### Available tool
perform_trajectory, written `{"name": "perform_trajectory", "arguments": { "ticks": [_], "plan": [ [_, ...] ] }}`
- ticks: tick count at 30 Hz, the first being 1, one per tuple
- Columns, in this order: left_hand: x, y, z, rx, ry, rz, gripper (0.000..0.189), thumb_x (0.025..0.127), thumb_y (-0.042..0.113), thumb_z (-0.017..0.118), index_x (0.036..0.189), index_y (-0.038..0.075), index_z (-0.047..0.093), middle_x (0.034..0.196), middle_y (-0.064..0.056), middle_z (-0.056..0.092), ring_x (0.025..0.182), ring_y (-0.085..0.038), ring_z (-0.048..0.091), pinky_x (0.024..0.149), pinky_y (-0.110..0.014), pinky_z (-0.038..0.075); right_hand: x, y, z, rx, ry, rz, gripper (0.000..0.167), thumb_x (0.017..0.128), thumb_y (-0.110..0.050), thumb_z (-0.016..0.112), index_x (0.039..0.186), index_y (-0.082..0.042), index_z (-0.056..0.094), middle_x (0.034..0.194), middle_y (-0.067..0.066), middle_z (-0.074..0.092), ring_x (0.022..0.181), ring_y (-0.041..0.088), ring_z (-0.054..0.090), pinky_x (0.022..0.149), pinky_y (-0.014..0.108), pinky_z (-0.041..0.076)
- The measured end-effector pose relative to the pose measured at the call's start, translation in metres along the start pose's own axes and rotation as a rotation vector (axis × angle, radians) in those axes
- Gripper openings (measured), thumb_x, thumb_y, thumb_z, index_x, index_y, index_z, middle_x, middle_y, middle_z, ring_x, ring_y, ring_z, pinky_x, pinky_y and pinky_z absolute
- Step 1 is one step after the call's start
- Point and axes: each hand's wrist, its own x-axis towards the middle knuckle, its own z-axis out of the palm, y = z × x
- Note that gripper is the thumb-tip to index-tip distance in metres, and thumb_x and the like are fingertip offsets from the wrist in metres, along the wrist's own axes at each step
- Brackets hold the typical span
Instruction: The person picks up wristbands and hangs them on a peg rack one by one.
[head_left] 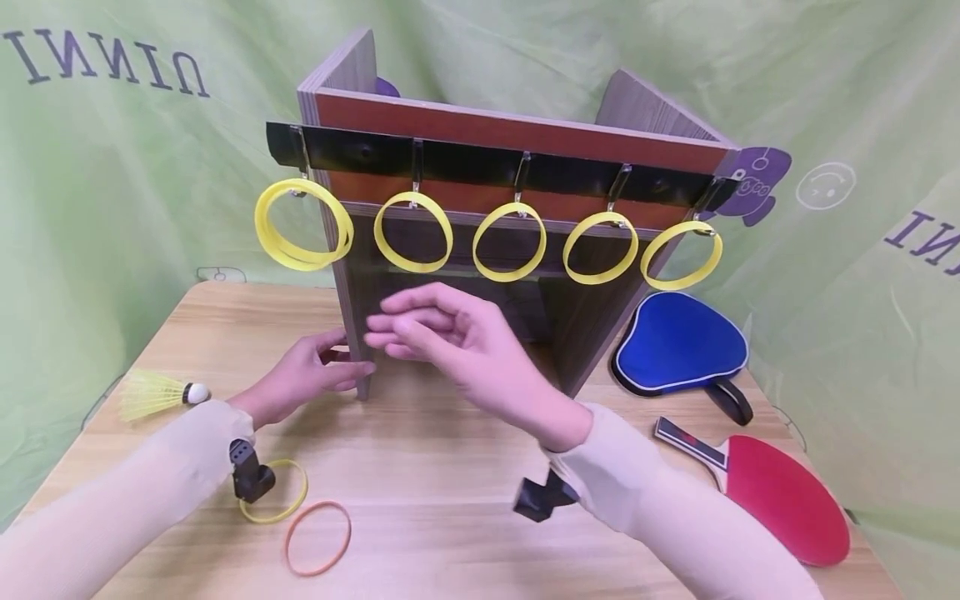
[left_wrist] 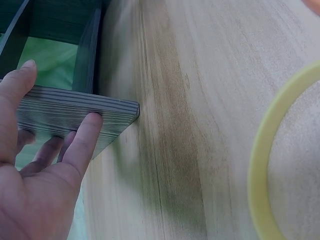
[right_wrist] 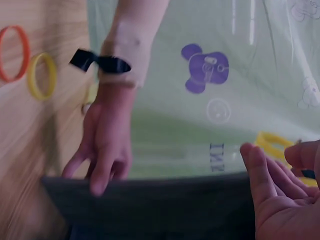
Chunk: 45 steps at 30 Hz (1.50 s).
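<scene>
A grey wood-grain shelf (head_left: 341, 275) stands on the table, with a black strip (head_left: 465, 167) along its reddish-brown upper front. Several yellow rings (head_left: 414, 268) hang from clips on that strip, and the leftmost clip carries doubled yellow bands (head_left: 279, 250). Low on the shelf's left side panel (left_wrist: 65, 110), my left hand (head_left: 311, 371) grips the board, thumb and fingers on opposite faces. My right hand (head_left: 472, 337) is raised in front of the shelf below the rings, fingers loosely bent, holding nothing. In the right wrist view, that hand (right_wrist: 285, 215) overlaps a yellow ring (right_wrist: 272, 140).
A yellow ring (head_left: 306, 487) and an orange ring (head_left: 347, 546) lie on the table (head_left: 435, 533) at front left. To the left is a shuttlecock (head_left: 161, 395). A blue paddle case (head_left: 682, 342) and a red table tennis paddle (head_left: 787, 496) lie right. Green curtains (head_left: 112, 192) surround the table.
</scene>
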Motion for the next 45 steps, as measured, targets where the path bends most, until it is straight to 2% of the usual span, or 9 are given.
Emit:
{"name": "perform_trajectory", "arguments": {
  "ticks": [7, 12, 17, 21, 24, 28, 34, 39, 45],
  "plan": [
    [0.001, 0.0, 0.0, -0.016, 0.002, -0.018, 0.06, 0.096, 0.017, 0.077, 0.146, -0.005, 0.052, 0.123, -0.018, 0.069, 0.1, -0.01, 0.072, 0.089, -0.034, 0.067, -0.033, 0.023, -0.046, -0.214, -0.003, 0.076, 0.022, 0.103, -0.003, 0.063, 0.122, 0.007, 0.066, 0.118, 0.025, 0.076, 0.108, 0.031, 0.078, 0.094, 0.036, 0.066],
    [0.001, -0.001, 0.001, -0.039, -0.008, -0.017, 0.061, 0.096, 0.015, 0.077, 0.147, -0.005, 0.051, 0.133, -0.027, 0.063, 0.099, -0.006, 0.071, 0.09, -0.033, 0.067, -0.062, 0.043, -0.082, -0.384, -0.025, 0.134, 0.021, 0.101, -0.001, 0.066, 0.119, 0.01, 0.067, 0.11, 0.025, 0.077, 0.098, 0.021, 0.079, 0.089, 0.032, 0.067],
    [0.002, -0.001, 0.002, -0.046, -0.012, -0.018, 0.062, 0.097, 0.014, 0.076, 0.149, -0.005, 0.049, 0.137, -0.032, 0.059, 0.099, -0.005, 0.071, 0.091, -0.034, 0.067, -0.089, 0.052, -0.12, -0.61, -0.055, 0.187, 0.018, 0.099, -0.005, 0.07, 0.115, 0.004, 0.071, 0.103, 0.016, 0.079, 0.092, 0.006, 0.076, 0.085, 0.023, 0.066],
    [0.003, -0.001, 0.003, -0.054, -0.009, -0.019, 0.065, 0.097, 0.013, 0.076, 0.152, -0.005, 0.047, 0.138, -0.035, 0.057, 0.099, -0.004, 0.071, 0.092, -0.036, 0.066, -0.107, 0.06, -0.147, -0.767, -0.029, 0.211, 0.015, 0.097, -0.01, 0.074, 0.11, -0.003, 0.074, 0.097, 0.008, 0.08, 0.086, 0.011, 0.074, 0.076, 0.02, 0.064],
    [0.003, -0.001, 0.002, -0.054, -0.006, -0.016, 0.065, 0.096, 0.013, 0.076, 0.152, -0.004, 0.047, 0.139, -0.036, 0.057, 0.098, -0.004, 0.071, 0.092, -0.036, 0.066, -0.117, 0.072, -0.166, -0.848, -0.012, 0.234, 0.013, 0.095, -0.009, 0.075, 0.107, -0.003, 0.075, 0.095, 0.008, 0.078, 0.083, 0.012, 0.071, 0.072, 0.02, 0.063],
    [0.002, -0.001, 0.002, -0.052, -0.005, -0.017, 0.064, 0.097, 0.013, 0.076, 0.152, -0.004, 0.047, 0.139, -0.035, 0.057, 0.099, -0.004, 0.071, 0.091, -0.034, 0.067, -0.127, 0.09, -0.185, -0.921, -0.002, 0.268, 0.012, 0.091, -0.002, 0.076, 0.102, 0.001, 0.073, 0.091, 0.006, 0.075, 0.08, 0.006, 0.065, 0.071, 0.019, 0.061],
    [0.003, 0.0, 0.002, -0.063, -0.009, -0.022, 0.064, 0.097, 0.012, 0.075, 0.152, -0.004, 0.047, 0.139, -0.033, 0.058, 0.099, -0.004, 0.071, 0.091, -0.032, 0.066, -0.14, 0.11, -0.201, -0.983, 0.007, 0.315, 0.01, 0.088, 0.0, 0.077, 0.094, 0.002, 0.07, 0.082, 0.004, 0.069, 0.074, 0.007, 0.056, 0.064, 0.018, 0.054],
    [0.002, 0.001, 0.002, -0.052, -0.009, -0.034, 0.065, 0.096, 0.014, 0.076, 0.151, -0.005, 0.047, 0.139, -0.032, 0.059, 0.101, -0.007, 0.071, 0.092, -0.034, 0.066, -0.146, 0.12, -0.206, -0.95, -0.024, 0.386, 0.011, 0.09, -0.005, 0.078, 0.093, -0.001, 0.069, 0.08, 0.0, 0.066, 0.072, 0.006, 0.053, 0.061, 0.018, 0.05],
    [-0.001, 0.001, 0.002, -0.046, -0.008, -0.041, 0.066, 0.097, 0.016, 0.076, 0.152, -0.005, 0.046, 0.137, -0.03, 0.059, 0.104, -0.012, 0.072, 0.094, -0.035, 0.066, -0.147, 0.129, -0.209, -0.941, -0.026, 0.36, 0.008, 0.09, -0.001, 0.076, 0.088, 0.0, 0.069, 0.074, 0.001, 0.065, 0.066, 0.001, 0.049, 0.056, 0.017, 0.046]
  ]
}}
